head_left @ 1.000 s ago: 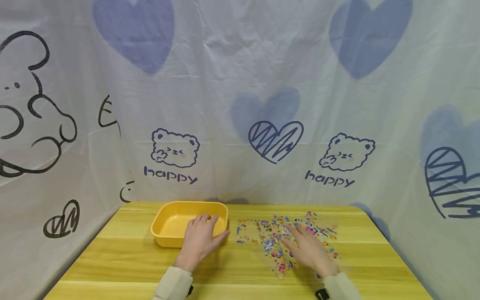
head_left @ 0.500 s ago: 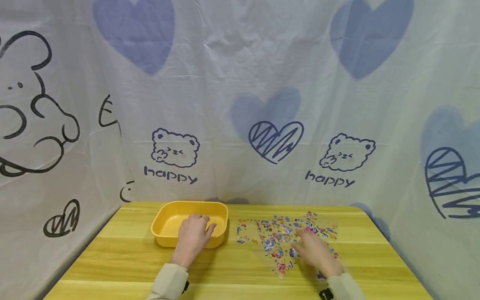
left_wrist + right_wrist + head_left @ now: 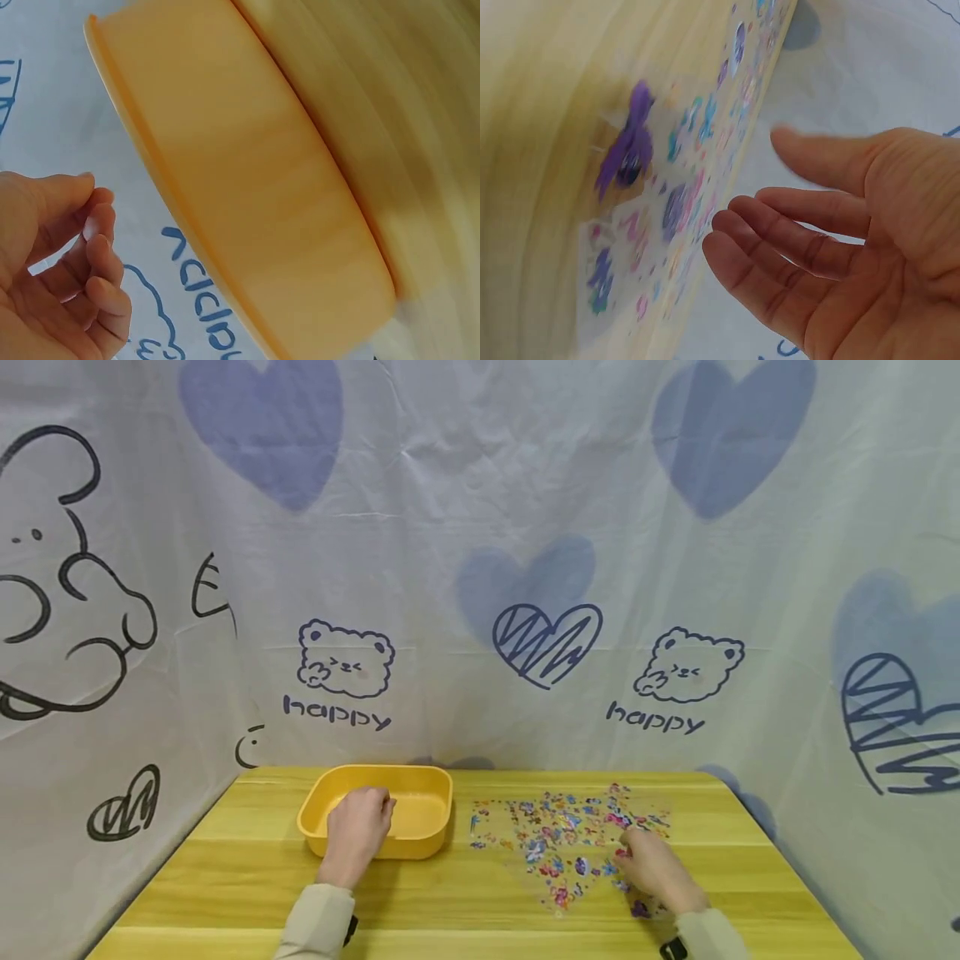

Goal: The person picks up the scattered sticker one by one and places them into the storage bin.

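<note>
Left hand [image 3: 358, 827]'s bunched, looks empty, over the 11-o'clock tray [image 3: 414, 848]; right hand [image 3: 658, 864]'s loosely spread by 1-o'clock stickers [image 3: 570, 821], probably flat for easy reach.

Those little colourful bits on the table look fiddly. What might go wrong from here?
The colourful bits seem to lie on clear film with hard-to-see edges, so the right hand, above them, might catch or shift more than intended. The purple piece appears close to the right sleeve in the head view, so an arm movement might brush it. The left hand is over the yellow tray near its rim; a bump could nudge it.
</note>
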A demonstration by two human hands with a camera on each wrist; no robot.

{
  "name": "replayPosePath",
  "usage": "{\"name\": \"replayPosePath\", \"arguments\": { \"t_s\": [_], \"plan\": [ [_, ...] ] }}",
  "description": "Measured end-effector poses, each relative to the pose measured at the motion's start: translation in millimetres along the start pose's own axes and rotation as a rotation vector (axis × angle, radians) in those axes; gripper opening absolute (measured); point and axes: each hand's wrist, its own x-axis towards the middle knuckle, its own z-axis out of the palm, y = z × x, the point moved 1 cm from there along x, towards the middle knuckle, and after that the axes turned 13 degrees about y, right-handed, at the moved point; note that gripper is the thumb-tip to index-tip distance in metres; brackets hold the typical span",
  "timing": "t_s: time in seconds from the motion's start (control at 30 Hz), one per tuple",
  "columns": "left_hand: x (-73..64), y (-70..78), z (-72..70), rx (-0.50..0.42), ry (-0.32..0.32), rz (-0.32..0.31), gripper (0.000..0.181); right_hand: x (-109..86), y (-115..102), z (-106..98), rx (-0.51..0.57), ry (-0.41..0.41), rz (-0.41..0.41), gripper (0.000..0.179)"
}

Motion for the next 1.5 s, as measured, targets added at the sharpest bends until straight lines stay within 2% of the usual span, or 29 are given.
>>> {"name": "replayPosePath", "arguments": {
  "t_s": [0.13,0.23,0.37,0.6,0.8,1.0,1.13,1.3,1.5],
  "plan": [
    [-0.9,-8.0,-3.5,0.001,-0.005,-0.043,0.023,-2.3,9,-5,-0.017,0.002,-0.020,0.014],
    [-3.0,-14.2,-6.9,0.008,-0.033,-0.073,0.021,-2.7,16,-8,-0.042,0.003,-0.035,0.007],
    [-5.6,-23.3,-10.7,0.032,-0.054,-0.095,0.024,-4.6,28,-11,-0.039,0.013,-0.026,0.007],
    [-4.4,-39.6,-16.7,0.064,-0.023,-0.104,0.024,-9.4,47,-16,-0.018,0.030,0.036,0.035],
    [-2.4,-56.4,-18.3,0.096,0.028,-0.120,0.018,-11.1,60,-25,-0.039,0.007,0.084,0.022],
    [-2.8,-74.7,-18.0,0.120,0.037,-0.146,0.025,-14.5,74,-32,-0.052,-0.004,0.088,0.028],
    [-4.8,-84.9,-18.4,0.126,0.004,-0.166,0.026,-18.0,79,-33,-0.064,-0.014,0.087,0.029],
    [-7.2,-93.5,-18.6,0.103,-0.089,-0.207,0.029,-20.2,81,-34,-0.056,-0.014,0.097,0.024],
    [-7.6,-97.8,-17.4,0.061,-0.176,-0.249,0.031,-20.2,82,-36,-0.078,-0.014,0.115,0.035]
  ]
}}
